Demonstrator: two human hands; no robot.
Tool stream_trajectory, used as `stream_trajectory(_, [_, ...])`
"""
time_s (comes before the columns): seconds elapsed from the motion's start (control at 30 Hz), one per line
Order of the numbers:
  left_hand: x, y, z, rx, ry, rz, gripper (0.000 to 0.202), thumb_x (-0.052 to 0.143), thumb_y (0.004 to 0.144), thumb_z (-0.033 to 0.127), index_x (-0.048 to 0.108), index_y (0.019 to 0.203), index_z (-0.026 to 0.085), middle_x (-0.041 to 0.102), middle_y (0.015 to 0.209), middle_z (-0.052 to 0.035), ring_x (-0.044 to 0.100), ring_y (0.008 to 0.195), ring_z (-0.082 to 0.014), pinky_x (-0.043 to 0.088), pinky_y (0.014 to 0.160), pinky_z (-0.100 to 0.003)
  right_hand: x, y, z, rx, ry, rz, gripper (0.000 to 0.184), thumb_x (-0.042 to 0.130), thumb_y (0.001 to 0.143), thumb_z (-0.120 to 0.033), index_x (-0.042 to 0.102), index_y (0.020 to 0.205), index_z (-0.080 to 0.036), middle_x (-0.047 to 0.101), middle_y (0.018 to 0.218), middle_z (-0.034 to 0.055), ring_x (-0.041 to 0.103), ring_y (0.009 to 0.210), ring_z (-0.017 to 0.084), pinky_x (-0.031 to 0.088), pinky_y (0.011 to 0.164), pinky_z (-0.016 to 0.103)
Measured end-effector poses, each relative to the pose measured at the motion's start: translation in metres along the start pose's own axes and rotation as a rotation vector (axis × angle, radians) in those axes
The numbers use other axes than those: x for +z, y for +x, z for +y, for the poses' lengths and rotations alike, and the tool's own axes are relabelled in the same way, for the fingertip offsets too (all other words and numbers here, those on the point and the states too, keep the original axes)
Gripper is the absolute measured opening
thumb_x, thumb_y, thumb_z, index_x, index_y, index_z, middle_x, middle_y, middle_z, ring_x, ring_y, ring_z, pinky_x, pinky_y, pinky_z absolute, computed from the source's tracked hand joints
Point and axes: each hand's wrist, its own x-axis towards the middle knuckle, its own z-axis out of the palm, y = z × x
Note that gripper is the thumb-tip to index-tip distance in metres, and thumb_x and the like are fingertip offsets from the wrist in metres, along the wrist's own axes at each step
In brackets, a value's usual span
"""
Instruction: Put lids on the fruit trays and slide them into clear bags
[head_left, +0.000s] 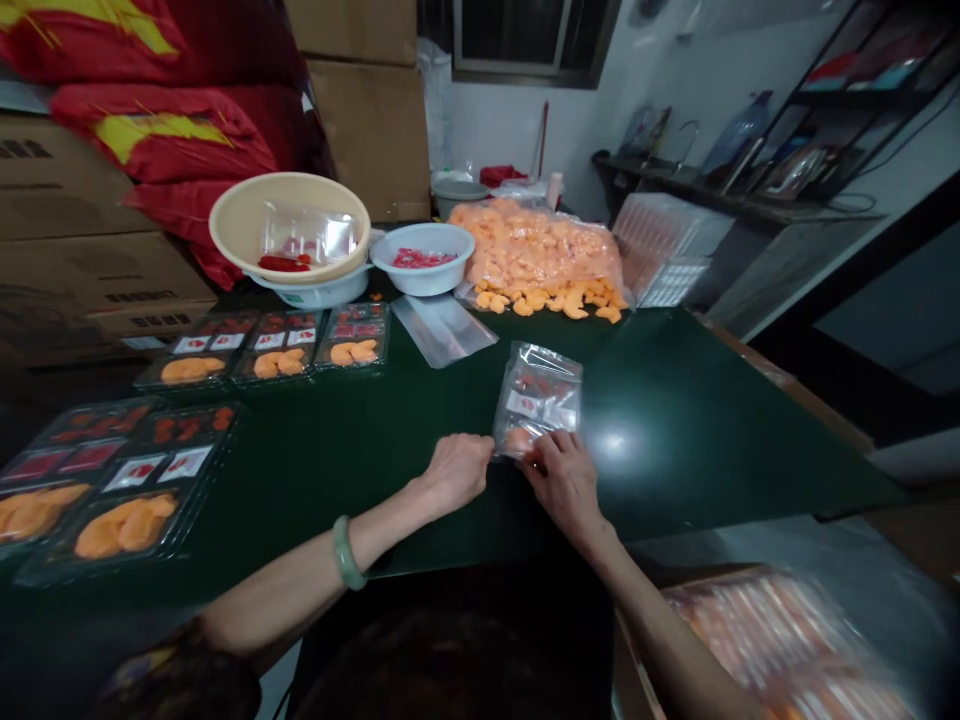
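Note:
A clear plastic bag (546,375) lies on the green table before me. Inside it is a clear tray with an orange piece, white labels and small red pieces. At the bag's near left corner my left hand (459,472) is closed, its fingertips pinching the edge. My right hand (564,485) is curled over the near edge at the right, thumb and fingers closed on the plastic. The fingers partly hide the orange piece. Flat empty clear bags (442,330) lie further back, left of the bag I hold.
Filled trays (142,500) sit at the left, with more trays (277,348) behind. A cream basin (289,190), a pale blue bowl (424,260) and a big bag of orange pieces (536,250) line the back. A box of packed items (787,640) stands low at right.

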Motion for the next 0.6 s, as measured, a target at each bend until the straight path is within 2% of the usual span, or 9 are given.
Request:
stream_trajectory(0.07, [-0.001, -0.001, 0.007, 0.041, 0.114, 0.000, 0.020, 0.040, 0.081, 0.011, 0.059, 0.077, 0.015, 0.063, 0.073, -0.0065, 0.059, 0.065, -0.0191, 0.036, 0.055, -0.026, 0.002, 0.012, -0.001, 0.074, -0.002, 0.027, 0.012, 0.054, 0.083, -0.029, 0.054, 0.079, -0.018, 0.058, 0.085, 0.0076, 0.048, 0.084, 0.022, 0.034, 0.069, 0.029])
stream_trajectory(0.2, [0.002, 0.005, 0.020, 0.104, 0.202, 0.009, 0.021, 0.038, 0.080, 0.009, 0.059, 0.081, 0.014, 0.062, 0.075, -0.0084, 0.060, 0.068, -0.0211, 0.038, 0.056, -0.028, -0.003, 0.029, 0.005, 0.248, -0.003, 0.028, 0.011, 0.050, 0.084, -0.025, 0.052, 0.091, -0.018, 0.060, 0.082, 0.0062, 0.051, 0.079, 0.020, 0.030, 0.059, 0.027])
stream_trajectory(0.37, [0.001, 0.040, 0.042, 0.074, 0.206, 0.112, 0.024, 0.036, 0.084, 0.017, 0.060, 0.084, 0.012, 0.064, 0.079, -0.0107, 0.062, 0.073, -0.0240, 0.042, 0.059, -0.031, -0.013, 0.032, 0.034, 0.299, -0.102, 0.041, 0.011, 0.045, 0.087, -0.027, 0.053, 0.090, -0.018, 0.062, 0.081, 0.0052, 0.054, 0.079, 0.019, 0.027, 0.056, 0.026])
stream_trajectory(0.5, [0.004, 0.069, 0.070, 0.132, 0.202, 0.056, 0.028, 0.037, 0.084, 0.024, 0.063, 0.083, 0.011, 0.066, 0.080, -0.0143, 0.064, 0.074, -0.0275, 0.045, 0.059, -0.034, -0.026, 0.020, 0.061, 0.203, -0.228, -0.021, 0.011, 0.052, 0.084, -0.026, 0.055, 0.092, -0.018, 0.063, 0.086, 0.0081, 0.054, 0.084, 0.021, 0.032, 0.063, 0.028])
stream_trajectory(0.6, [0.012, 0.075, 0.089, 0.203, 0.206, -0.010, 0.026, 0.041, 0.081, 0.022, 0.065, 0.077, 0.011, 0.067, 0.076, -0.0149, 0.065, 0.071, -0.0270, 0.046, 0.056, -0.033, -0.034, 0.010, 0.069, 0.110, -0.245, -0.075, 0.012, 0.057, 0.081, -0.023, 0.057, 0.092, -0.018, 0.064, 0.090, 0.0087, 0.053, 0.090, 0.024, 0.034, 0.073, 0.032])
